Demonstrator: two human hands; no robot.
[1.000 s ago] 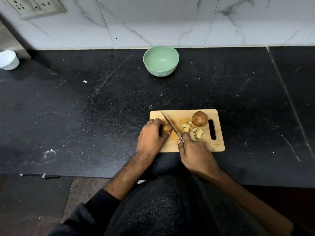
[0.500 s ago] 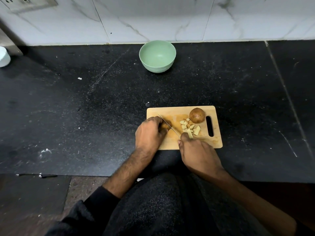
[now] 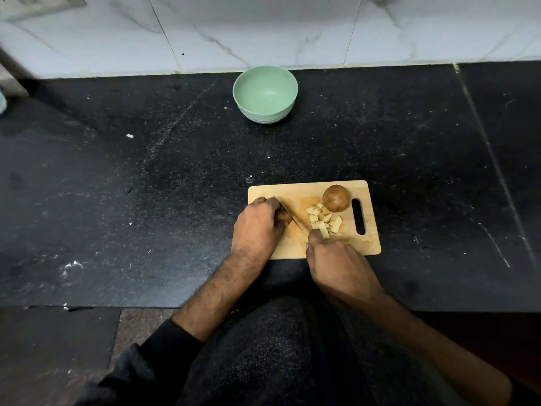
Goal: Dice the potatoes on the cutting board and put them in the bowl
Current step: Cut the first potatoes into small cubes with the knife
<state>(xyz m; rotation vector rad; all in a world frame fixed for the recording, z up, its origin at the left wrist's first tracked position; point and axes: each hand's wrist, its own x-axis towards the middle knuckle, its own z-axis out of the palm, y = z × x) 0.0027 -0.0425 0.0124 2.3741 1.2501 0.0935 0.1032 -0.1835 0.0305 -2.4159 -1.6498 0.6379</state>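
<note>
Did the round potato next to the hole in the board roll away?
No. The whole potato sits in the same spot on the cutting board, right beside its handle slot.

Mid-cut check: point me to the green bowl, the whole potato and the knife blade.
green bowl point(image 3: 288, 111): head view, on its outer wall near the front.
whole potato point(image 3: 336, 198): head view, centre of its brown skin.
knife blade point(image 3: 289, 213): head view, middle of the exposed blade.
</note>
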